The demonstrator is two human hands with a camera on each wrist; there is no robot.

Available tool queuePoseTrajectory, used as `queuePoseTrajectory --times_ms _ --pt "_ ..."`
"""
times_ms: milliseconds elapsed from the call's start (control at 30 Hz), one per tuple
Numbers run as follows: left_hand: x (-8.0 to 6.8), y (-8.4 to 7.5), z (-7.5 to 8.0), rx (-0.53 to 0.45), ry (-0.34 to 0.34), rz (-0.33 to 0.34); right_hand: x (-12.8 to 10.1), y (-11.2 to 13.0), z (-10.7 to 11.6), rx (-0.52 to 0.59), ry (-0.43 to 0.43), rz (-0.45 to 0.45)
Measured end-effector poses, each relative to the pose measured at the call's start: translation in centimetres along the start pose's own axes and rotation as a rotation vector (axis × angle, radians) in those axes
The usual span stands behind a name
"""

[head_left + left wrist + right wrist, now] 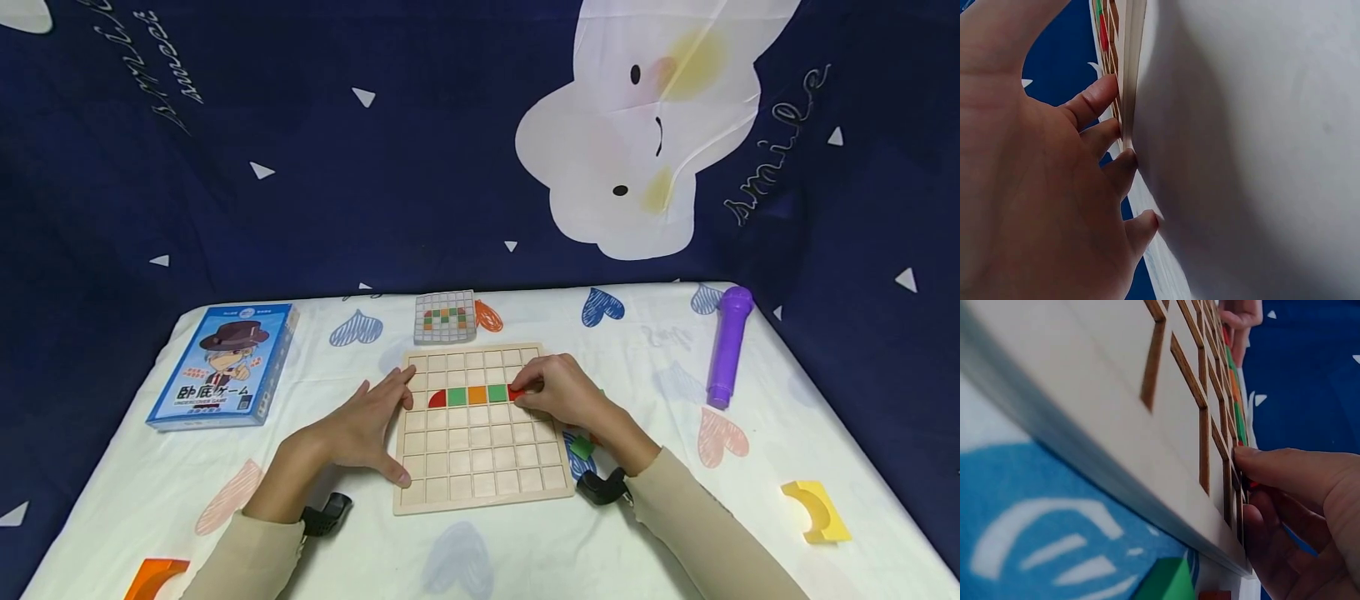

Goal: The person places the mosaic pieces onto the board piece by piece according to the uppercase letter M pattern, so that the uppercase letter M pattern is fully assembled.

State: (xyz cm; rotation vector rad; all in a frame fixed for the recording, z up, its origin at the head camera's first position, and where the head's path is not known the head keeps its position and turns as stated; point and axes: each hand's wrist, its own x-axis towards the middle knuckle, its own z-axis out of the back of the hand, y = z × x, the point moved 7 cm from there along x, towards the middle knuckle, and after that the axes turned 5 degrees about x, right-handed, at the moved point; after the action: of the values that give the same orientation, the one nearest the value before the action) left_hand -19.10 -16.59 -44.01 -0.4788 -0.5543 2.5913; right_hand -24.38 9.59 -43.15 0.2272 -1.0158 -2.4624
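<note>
A wooden grid board [483, 507] lies flat on the table. One row holds a red rounded piece [438, 399], a green square [457, 397], an orange square [477, 395] and another green square [497, 392]. At the right end of that row, my right hand [566, 392] pinches a red piece [514, 392] between thumb and fingers, down at the grid; the fingers partly cover it. My left hand [366, 425] rests along the board's left edge with its fingers spread. In the left wrist view, the fingertips [1107, 94] touch the board's rim [1132, 75].
Behind the board is a small pattern card [445, 317]. Loose pieces, one a green block [582, 447], lie beside the board's right edge. Further out are a blue game box [225, 367], a purple microphone-shaped object [727, 346], a yellow arch block [821, 510] and an orange block [153, 579].
</note>
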Motion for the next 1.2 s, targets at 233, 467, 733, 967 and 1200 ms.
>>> queuePoseTrajectory --times_ms 233,467,733,967,1200 --pt "-0.03 0.03 -0.04 -0.004 -0.002 -0.005 0.19 -0.23 -0.08 -0.005 0.019 0.006" --pt "-0.01 -0.11 0.06 -0.006 -0.001 -0.005 0.22 0.02 -0.04 -0.007 0.035 0.005" --pt "0.06 -0.12 0.02 -0.002 -0.002 -0.001 0.30 -0.01 0.01 -0.015 0.047 0.004" --pt "0.10 0.14 -0.10 -0.029 0.008 0.019 0.51 0.13 -0.04 -0.051 0.068 0.019" --pt "0.09 0.23 -0.08 -0.041 0.007 0.013 0.55 0.38 0.13 -0.062 0.117 0.081"
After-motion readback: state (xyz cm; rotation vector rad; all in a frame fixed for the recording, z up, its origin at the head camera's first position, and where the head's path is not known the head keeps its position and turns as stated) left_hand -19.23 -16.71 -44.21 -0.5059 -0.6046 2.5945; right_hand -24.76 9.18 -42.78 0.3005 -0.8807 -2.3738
